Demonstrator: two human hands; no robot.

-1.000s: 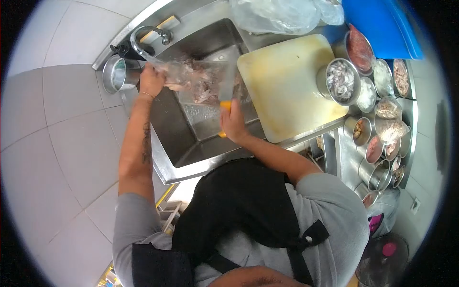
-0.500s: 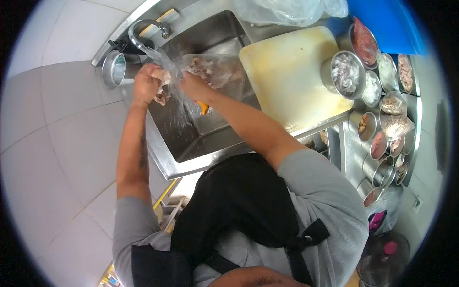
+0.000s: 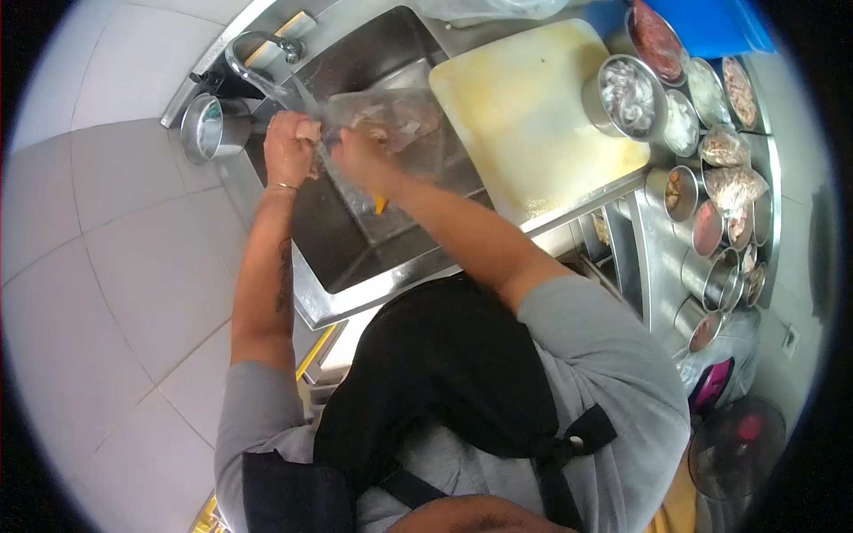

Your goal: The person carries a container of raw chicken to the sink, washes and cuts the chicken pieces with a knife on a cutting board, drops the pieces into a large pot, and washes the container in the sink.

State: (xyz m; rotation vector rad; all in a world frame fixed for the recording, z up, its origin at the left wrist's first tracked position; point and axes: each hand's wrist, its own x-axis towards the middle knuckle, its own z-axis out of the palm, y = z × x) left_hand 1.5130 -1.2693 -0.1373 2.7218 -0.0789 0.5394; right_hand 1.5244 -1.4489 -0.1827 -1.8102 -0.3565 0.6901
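My left hand (image 3: 290,147) is closed round a pale piece of raw meat (image 3: 308,131) beside the running tap (image 3: 258,67). Most of the piece is hidden by my fingers. Close by on the right, my right hand (image 3: 360,160) is blurred but closed on a yellow-handled knife (image 3: 381,204). Its handle sticks out below my fist; the blade is smeared by motion and splashing water. Beneath and behind the hands, in the steel sink (image 3: 329,258), more raw meat pieces (image 3: 391,124) lie in clear plastic.
A worn white cutting board (image 3: 515,115) lies right of the sink, with a steel pot of pale strips (image 3: 629,98) on its edge. Several steel containers (image 3: 711,275) of food line the right counter. A metal pot (image 3: 209,129) stands left of the sink by the tiled wall.
My left hand has turned and shifted slightly right, covering more of the meat. My right hand stays close beside it, now more blurred. The whole view has shifted a little.
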